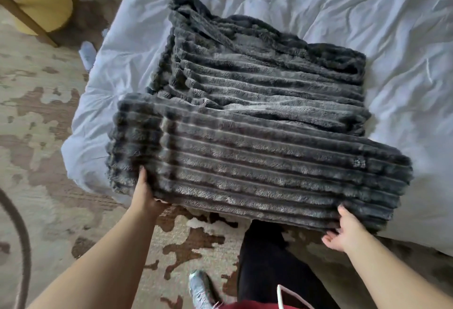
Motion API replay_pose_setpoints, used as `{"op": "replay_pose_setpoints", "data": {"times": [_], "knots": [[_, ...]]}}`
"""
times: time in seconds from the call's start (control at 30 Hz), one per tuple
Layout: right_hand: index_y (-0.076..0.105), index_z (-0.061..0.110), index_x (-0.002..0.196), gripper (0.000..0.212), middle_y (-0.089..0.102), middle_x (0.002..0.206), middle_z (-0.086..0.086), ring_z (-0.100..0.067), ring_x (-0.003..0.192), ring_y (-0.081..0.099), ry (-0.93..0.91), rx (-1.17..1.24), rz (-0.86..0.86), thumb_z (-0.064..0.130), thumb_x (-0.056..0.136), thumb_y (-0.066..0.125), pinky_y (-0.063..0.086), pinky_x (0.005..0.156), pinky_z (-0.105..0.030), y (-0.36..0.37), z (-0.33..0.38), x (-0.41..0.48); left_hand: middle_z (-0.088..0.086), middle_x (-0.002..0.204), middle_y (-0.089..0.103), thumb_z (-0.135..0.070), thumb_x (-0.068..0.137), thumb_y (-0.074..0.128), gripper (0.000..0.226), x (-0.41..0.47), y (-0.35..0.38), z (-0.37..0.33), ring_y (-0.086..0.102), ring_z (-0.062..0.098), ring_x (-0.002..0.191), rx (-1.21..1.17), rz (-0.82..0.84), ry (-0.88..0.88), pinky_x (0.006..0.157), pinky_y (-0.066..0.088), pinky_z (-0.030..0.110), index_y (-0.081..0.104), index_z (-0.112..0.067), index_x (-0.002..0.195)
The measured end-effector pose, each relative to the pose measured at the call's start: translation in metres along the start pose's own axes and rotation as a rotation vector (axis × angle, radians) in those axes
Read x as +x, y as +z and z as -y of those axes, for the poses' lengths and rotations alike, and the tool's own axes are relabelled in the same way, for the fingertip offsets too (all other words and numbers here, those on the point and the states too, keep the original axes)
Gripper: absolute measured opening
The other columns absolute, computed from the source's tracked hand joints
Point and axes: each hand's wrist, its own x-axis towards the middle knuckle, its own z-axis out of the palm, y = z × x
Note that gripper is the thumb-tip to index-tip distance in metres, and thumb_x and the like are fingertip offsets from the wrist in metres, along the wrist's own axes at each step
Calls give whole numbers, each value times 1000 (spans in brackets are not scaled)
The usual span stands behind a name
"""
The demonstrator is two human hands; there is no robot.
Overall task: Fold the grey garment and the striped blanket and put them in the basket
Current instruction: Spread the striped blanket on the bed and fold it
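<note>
At lower left, my left hand (147,196) grips the near left corner of the dark grey, ribbed plush striped blanket (257,142), its fingers tucked out of sight beneath. The blanket lies partly folded across the centre of the frame on the rumpled white bedcover (367,14). Its long axis runs left to right, just beyond both hands. At lower right, my right hand (343,231) pinches the near edge, thumb on top. No basket or grey garment is in view.
</note>
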Motion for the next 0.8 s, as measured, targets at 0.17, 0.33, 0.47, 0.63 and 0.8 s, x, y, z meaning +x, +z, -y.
{"op": "replay_pose_setpoints", "data": {"times": [0.17, 0.33, 0.47, 0.63, 0.8], "knots": [[61, 15, 116, 42, 59, 130, -12, -37, 112, 56, -37, 504, 331, 48, 91, 53, 42, 92, -59, 4, -16, 26, 3, 132, 60, -52, 88, 53, 42, 22, -5, -1, 53, 28, 124, -176, -22, 6, 107, 23, 67, 61, -31, 124], [71, 27, 102, 28, 75, 102, -8, -31, 101, 65, -127, 521, 352, 37, 79, 59, 48, 79, -49, 14, 9, 2, 4, 94, 75, -34, 91, 54, 18, 5, 25, -24, 70, 23, 89, -245, -50, 45, 89, 50, 49, 69, -23, 90], [71, 30, 104, 29, 76, 93, -1, -23, 86, 71, -323, 370, 340, 43, 88, 51, 53, 71, -41, 42, 95, -56, 5, 85, 68, -15, 87, 42, 20, -21, 98, -74, 67, 24, 86, -239, 62, 62, 77, 55, 43, 59, -17, 78], [64, 27, 122, 41, 72, 110, -4, -27, 101, 67, -541, 371, 466, 36, 82, 58, 55, 83, -46, 103, 257, -182, 14, 103, 72, -11, 90, 41, 27, -91, 238, -166, 71, 32, 85, -189, 193, 161, 66, 59, 45, 67, -7, 98], [63, 27, 118, 35, 74, 105, -5, -27, 100, 67, -856, 507, 803, 40, 87, 51, 59, 75, -41, 125, 404, -371, 9, 90, 75, -16, 96, 39, 30, -221, 383, -276, 69, 27, 92, -160, 495, 628, 93, 52, 43, 65, -8, 108]]}}
